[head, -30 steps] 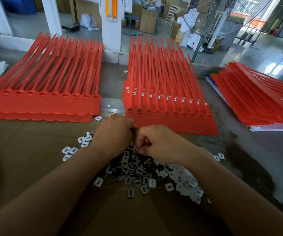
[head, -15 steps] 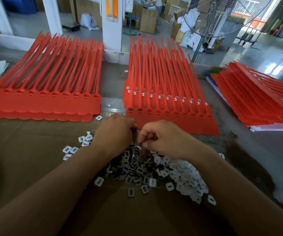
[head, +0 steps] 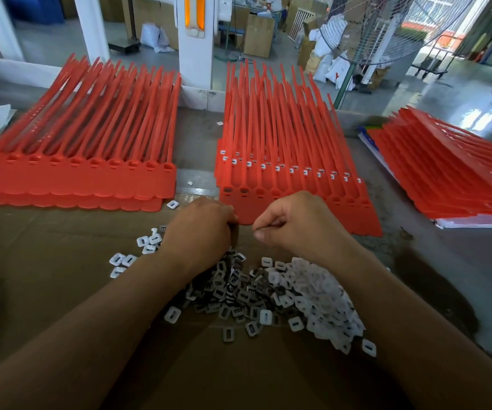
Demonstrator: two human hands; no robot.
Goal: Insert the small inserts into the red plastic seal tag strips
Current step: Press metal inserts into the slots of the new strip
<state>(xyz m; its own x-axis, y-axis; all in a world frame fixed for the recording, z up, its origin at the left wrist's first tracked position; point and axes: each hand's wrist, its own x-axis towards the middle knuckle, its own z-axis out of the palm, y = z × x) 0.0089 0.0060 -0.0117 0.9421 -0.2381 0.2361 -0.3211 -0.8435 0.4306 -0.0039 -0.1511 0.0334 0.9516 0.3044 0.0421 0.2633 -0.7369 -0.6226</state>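
Observation:
A heap of small white and grey inserts (head: 268, 294) lies on the brown cardboard (head: 46, 291) in front of me. Just beyond it sits the middle stack of red seal tag strips (head: 283, 161), several with white inserts in their heads. My left hand (head: 200, 229) is curled at the near left corner of that stack, its fingertips hidden. My right hand (head: 295, 226) hovers over the stack's near edge with thumb and forefinger pinched together; any insert between them is too small to see.
Another stack of red strips (head: 85, 161) lies at the left, a third stack (head: 451, 179) at the right on white sheets. A white pillar (head: 194, 39) stands behind. A wire fan guard (head: 386, 34) is at the back right. Loose inserts (head: 138, 253) are scattered left.
My right hand has lifted off the insert heap and moved up toward the near edge of the middle strip stack. My left hand has stayed in place.

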